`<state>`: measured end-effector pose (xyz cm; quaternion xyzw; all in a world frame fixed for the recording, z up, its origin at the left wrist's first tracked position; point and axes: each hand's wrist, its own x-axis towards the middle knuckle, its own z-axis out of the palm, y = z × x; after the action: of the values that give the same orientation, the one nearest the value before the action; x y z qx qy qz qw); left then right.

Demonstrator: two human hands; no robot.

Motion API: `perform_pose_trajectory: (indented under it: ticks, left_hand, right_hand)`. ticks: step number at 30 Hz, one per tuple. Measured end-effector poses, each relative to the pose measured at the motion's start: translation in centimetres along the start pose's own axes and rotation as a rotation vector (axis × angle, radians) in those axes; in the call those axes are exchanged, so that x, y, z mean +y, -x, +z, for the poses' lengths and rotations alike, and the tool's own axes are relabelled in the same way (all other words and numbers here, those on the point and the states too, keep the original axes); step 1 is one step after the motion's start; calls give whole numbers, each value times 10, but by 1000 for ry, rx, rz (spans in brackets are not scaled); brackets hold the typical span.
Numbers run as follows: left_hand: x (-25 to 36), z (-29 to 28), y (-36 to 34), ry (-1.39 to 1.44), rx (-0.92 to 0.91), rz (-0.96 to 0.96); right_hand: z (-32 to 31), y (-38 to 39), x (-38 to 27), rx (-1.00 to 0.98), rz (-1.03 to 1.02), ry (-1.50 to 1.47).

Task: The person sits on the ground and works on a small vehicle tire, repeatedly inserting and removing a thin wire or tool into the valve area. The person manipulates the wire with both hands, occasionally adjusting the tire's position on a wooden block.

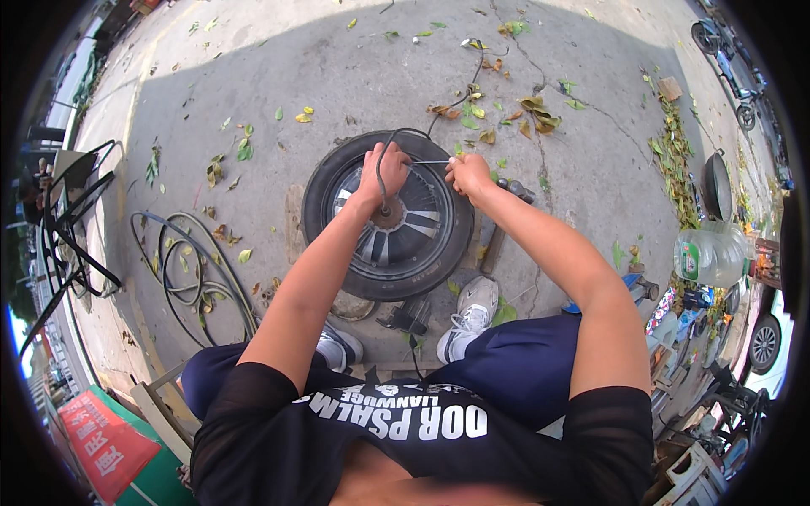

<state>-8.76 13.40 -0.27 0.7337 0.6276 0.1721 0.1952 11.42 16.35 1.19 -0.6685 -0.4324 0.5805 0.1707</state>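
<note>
Leans in low over a wheel [395,253], lying on its side at ground level just ahead of the shoes [477,305]! Gets both hands up to the far part of it. Pinches one end of a thin rod [430,162] in the right grip [468,174], clamped tight, out over the tyre's far right edge. Brings the left grip [382,174] in over the spokes, fingers curled, right by the rod's other end; can't tell whether clamped on that end or just touching. Has a dark cable [412,129] coming up from the hub, across the back of the left grip and away over the concrete [321,76]. Look left: coils of hose [240,292]. Look right: a pan [717,185] and a big clear jug [713,258], well apart from the wheel. Spot the leaves [540,114] strewn beyond, and a black tool [408,316] near the shoes.
</note>
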Motion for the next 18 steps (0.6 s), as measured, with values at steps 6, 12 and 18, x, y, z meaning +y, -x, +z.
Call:
perform_pose_trajectory:
  ticks: [6, 12, 18]
  left_hand:
    - [-1, 2, 2, 15, 33, -14]
    - [1, -1, 3, 37, 29, -21]
    - [1, 3, 3, 25, 53, -27]
  right_hand:
    - [6, -1, -7, 71, -244, 287]
    - [3, -1, -13, 79, -350, 367]
    - [-1, -1, -19, 118, -353, 396]
